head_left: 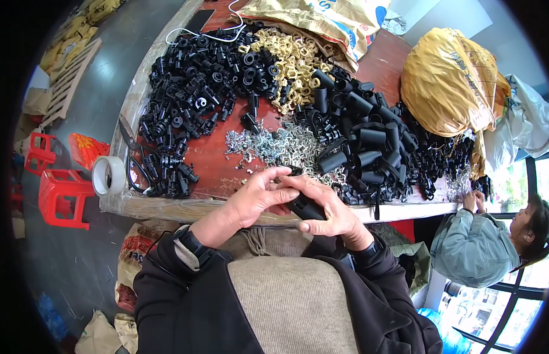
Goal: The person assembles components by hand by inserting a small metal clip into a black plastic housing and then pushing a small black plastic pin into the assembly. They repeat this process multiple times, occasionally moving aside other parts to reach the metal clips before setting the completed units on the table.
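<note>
At the red tabletop (211,150) beside grey floor (112,76), both hands (260,197) (329,206) clasp one black tube (306,208).

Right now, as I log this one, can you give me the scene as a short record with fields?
Right hand: holds a black cylindrical part
Left hand: at the same part's far end; grip partly hidden
Table surface: red
Beyond hands: small silvery pieces
Further back: gold-coloured pieces
Left pile: small black parts
Right pile: black tubes
Left table corner: white tape roll
Co-worker: person in a blue-grey jacket, at right
</note>
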The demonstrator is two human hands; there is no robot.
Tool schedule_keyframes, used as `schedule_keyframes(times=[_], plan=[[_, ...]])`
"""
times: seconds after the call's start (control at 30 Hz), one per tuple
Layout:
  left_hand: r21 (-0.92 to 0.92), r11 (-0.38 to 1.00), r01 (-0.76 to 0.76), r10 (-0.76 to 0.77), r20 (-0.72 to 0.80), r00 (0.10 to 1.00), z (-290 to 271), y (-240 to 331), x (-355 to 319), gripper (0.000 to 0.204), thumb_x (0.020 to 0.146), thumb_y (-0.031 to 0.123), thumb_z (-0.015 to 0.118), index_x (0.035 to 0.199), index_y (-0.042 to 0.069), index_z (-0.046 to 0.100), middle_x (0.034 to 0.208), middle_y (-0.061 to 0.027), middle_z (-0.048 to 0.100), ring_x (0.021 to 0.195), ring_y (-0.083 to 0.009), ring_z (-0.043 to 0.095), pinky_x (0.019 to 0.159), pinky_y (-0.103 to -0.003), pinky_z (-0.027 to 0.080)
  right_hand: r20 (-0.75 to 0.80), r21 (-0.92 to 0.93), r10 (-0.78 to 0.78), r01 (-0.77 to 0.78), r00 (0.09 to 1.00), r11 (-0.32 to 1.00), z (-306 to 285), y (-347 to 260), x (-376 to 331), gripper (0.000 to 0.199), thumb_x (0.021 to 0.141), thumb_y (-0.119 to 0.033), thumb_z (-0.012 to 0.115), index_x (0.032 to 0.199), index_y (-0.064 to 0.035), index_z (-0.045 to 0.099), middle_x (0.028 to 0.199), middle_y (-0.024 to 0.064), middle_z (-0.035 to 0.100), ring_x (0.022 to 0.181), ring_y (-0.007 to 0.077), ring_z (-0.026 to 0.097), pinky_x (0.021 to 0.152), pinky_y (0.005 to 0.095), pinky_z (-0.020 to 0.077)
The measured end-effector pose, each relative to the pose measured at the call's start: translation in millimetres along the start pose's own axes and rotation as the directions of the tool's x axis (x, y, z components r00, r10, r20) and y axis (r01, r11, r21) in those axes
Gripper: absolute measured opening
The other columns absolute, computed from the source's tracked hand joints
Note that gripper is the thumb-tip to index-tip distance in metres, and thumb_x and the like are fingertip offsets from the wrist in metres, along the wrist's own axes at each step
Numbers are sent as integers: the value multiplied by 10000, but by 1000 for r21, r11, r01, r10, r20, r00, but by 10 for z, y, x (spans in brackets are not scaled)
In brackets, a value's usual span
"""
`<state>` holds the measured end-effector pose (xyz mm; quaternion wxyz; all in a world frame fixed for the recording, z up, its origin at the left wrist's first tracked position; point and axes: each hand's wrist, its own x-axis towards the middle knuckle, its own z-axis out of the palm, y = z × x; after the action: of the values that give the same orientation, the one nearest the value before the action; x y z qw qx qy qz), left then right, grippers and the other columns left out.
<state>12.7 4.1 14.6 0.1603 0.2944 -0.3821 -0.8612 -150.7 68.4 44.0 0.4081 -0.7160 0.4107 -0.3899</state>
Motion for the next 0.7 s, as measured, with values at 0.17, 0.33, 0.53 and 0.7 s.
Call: schedule_keyframes(times=[0.17, 0.33, 0.53, 0.7], plan=[[58, 996, 63, -64, 15, 998, -78, -22, -26, 497, 759, 142, 590, 1174, 14, 348, 821, -53, 568, 669, -93, 541, 563, -199, 453, -540, -169, 265, -412, 799, 895, -234, 97, -739, 373, 631, -92, 528, 991, 6, 516, 900, 124, 537, 825, 202, 522, 734, 289, 411], [183, 983, -24, 47, -122, 991, -357, 90, -18, 506, 753, 140, 593, 1168, -8, 344, 821, -59, 568, 674, -98, 539, 580, -189, 438, -938, -126, 210, -835, 276, 535, -567, 196, -2360, 171, 669, -87, 515, 799, 12, 566, 705, 76, 567, 647, 145, 527, 625, 256, 430], [467, 845, -261, 379, -179, 908, -692, 172, 275, 460, 735, 140, 605, 1124, -2, 406, 890, -71, 555, 738, -106, 531, 609, -219, 441, -926, 207, 274, -957, -258, -203, -331, 217, -3841, 294, 659, -265, 526, 822, -28, 583, 807, 137, 585, 745, 316, 546, 699, 372, 427], [942, 226, -249, 694, 24, 719, -699, 322, 488, 386, 676, 56, 602, 1045, 32, 494, 969, -69, 533, 818, -170, 517, 662, -253, 440, -979, 169, 16, -850, -204, -499, -75, 302, -3916, 364, 654, -304, 535, 904, -41, 564, 938, 157, 542, 888, 323, 494, 772, 366, 391]])
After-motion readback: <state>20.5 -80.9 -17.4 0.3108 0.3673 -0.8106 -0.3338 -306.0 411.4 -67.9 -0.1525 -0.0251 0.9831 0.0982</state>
